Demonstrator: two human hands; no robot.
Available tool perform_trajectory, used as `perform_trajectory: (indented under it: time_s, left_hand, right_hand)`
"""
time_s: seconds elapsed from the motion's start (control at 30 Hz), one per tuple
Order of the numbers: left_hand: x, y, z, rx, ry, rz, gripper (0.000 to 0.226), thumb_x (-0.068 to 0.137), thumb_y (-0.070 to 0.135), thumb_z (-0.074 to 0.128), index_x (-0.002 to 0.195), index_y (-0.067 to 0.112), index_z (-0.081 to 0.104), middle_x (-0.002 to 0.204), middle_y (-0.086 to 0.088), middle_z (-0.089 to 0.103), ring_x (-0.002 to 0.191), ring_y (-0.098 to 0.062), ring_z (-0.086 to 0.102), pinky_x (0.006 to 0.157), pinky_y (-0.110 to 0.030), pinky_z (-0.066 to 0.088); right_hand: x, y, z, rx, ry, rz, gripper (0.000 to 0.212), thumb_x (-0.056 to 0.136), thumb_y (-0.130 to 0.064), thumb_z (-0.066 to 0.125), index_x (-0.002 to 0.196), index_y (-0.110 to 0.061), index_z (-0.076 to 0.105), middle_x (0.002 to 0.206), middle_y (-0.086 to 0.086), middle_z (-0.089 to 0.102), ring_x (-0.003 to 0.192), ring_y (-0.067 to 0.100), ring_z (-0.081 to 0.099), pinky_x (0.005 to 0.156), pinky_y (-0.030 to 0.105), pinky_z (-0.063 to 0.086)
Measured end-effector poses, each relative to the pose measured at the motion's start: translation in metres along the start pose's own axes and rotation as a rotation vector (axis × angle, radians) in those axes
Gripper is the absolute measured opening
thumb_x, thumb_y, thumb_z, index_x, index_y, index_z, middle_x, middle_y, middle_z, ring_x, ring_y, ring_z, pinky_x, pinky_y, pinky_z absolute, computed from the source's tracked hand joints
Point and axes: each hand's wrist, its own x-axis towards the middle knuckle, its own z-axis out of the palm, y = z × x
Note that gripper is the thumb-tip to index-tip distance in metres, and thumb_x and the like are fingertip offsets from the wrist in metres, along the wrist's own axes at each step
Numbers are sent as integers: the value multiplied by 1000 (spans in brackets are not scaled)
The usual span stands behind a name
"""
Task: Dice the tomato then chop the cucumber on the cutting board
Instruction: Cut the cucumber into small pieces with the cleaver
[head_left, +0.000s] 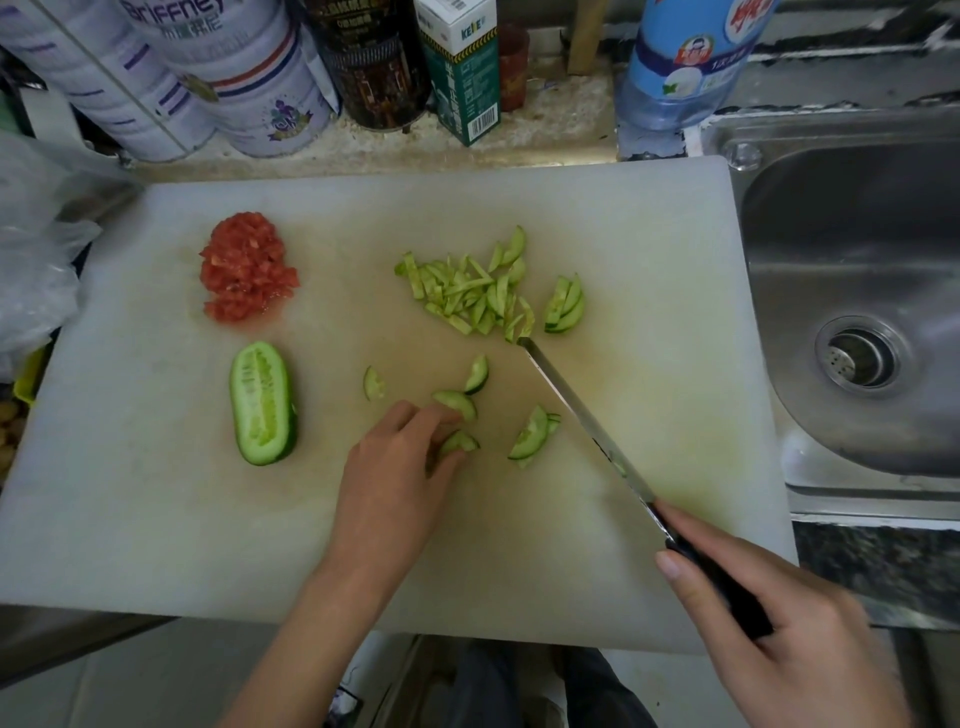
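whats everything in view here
white plastic cutting board: 1, white, centre
diced tomato pile: 1, red, board left
halved cucumber piece: 1, green, near tomato
thin cucumber strips: 1 pile, pale green, board centre
half-moon cucumber slices: several, green, board near side
black-handled steel knife: 1, silver, over board
steel sink: 1, silver, right
round white tins: 2, white, back left
dark tin: 1, black, back
green-white carton: 1, green, back
blue plastic bottle: 1, blue, back
left hand: 1, pinching a slice
right hand: 1, gripping knife handle

Single head-worn wide-angle view — looking steeply down, close above the cutting board (571, 218), with the sink (852, 291) at right.
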Motion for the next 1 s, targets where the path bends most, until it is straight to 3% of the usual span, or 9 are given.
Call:
perform_trajectory:
  time_s: [0.17, 0.33, 0.43, 0.57, 0.67, 0.73, 0.83, 0.93, 1.0]
  left_hand:
    - [3, 9, -3, -358, 69, -206, 26, 76, 10, 80, 89, 30, 69, 83, 18, 65, 75, 3, 62, 66, -5, 44]
    - [20, 32, 7, -611, -9, -302, 26, 78, 5, 77, 83, 30, 70, 78, 14, 70, 66, 3, 61, 64, -8, 45]
    - [24, 40, 20, -592, -59, -283, 27, 80, 5, 76, 80, 31, 69, 79, 19, 69, 68, 6, 60, 66, -7, 45]
    - [19, 37, 30, -458, -4, -194, 14, 81, 9, 76, 89, 21, 74, 84, 15, 69, 77, 6, 61, 69, -3, 43]
    - [15, 36, 29, -387, 63, -140, 9, 86, 15, 72, 94, 16, 74, 88, 10, 69, 82, 3, 61, 70, -4, 42]
    - [12, 36, 27, -382, 54, -113, 14, 85, 22, 73, 99, 17, 72, 92, 10, 68, 83, 1, 61, 72, -6, 44]
    - [10, 34, 25, -328, -114, -73, 38, 77, 33, 79, 112, 21, 69, 102, 13, 61, 88, 3, 59, 79, -7, 45]
    - [12, 39, 27, -221, -140, -29, 45, 79, 27, 78, 121, 17, 66, 105, 11, 53, 85, -5, 56, 82, -21, 49]
    - [11, 46, 30, -196, -102, -28, 41, 82, 22, 75, 122, 14, 66, 103, 10, 51, 83, -7, 54, 78, -18, 45]
  right_hand:
    - [0, 3, 0, 8, 8, -3, 33, 86, -67, 43, 114, -58, 56, 101, -11, 62, 74, -6, 59, 66, -5, 36]
    - [1, 4, -3, 9, 17, -12, 30, 86, -64, 44, 113, -61, 55, 100, -11, 62, 76, -5, 59, 66, -6, 35]
    - [0, 5, -5, 0, 9, -19, 31, 83, -55, 51, 112, -54, 61, 96, -9, 63, 72, -6, 59, 65, -6, 35]
    - [-1, 5, -6, -37, 1, -8, 32, 79, -46, 53, 106, -41, 70, 101, -12, 60, 75, -10, 57, 63, -7, 33]
    - [-3, 4, -5, -15, -5, 49, 40, 79, -47, 53, 117, -39, 59, 92, -21, 61, 66, -12, 56, 58, -5, 34]
    - [-6, 6, -2, 20, -2, 78, 40, 80, -48, 52, 120, -46, 56, 79, -17, 62, 55, -3, 56, 52, 1, 38]
    - [-11, 7, 3, 84, -12, 123, 39, 81, -49, 50, 119, -48, 56, 71, -18, 63, 51, 2, 56, 51, 7, 42]
    - [-18, 5, 7, 170, -37, 191, 39, 80, -55, 50, 116, -46, 61, 73, -25, 63, 54, -2, 58, 53, 8, 45]
    - [-22, 3, 13, 242, -44, 240, 39, 78, -62, 49, 111, -48, 64, 67, -18, 63, 46, 3, 55, 48, 14, 46]
